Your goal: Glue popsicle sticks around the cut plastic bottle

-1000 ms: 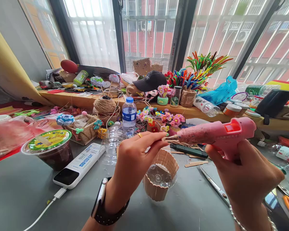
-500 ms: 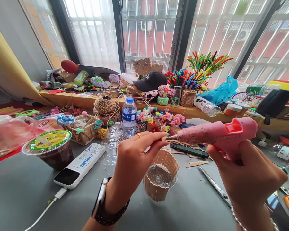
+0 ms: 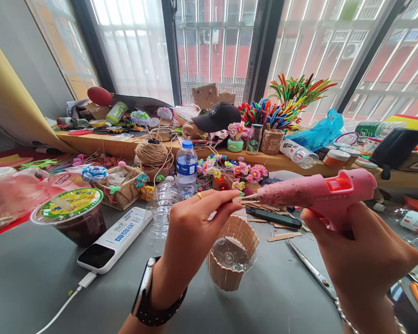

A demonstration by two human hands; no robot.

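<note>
My right hand (image 3: 364, 255) grips a pink hot glue gun (image 3: 320, 190) by its handle, with the nozzle pointing left. The metal tip meets the fingertips of my left hand (image 3: 195, 229), which are pinched together. Whatever small piece they hold is too hidden to make out. Beneath my left hand stands a round clear plastic container (image 3: 231, 255), its side partly covered with a row of short wooden craft sticks (image 3: 226, 277). Part of its wall on the right is bare plastic.
Loose craft sticks (image 3: 284, 236) and a green-handled cutter (image 3: 275, 218) lie behind the container. Scissors (image 3: 313, 269) rest under my right hand. A lidded cup (image 3: 71, 213), a white power bank (image 3: 114, 241) with cable and a water bottle (image 3: 187, 169) stand left. Craft supplies crowd the wooden ledge (image 3: 209, 148).
My right hand and the glue gun have shifted very slightly to the right. My left hand keeps its pinch at the nozzle, and the container has not moved.
</note>
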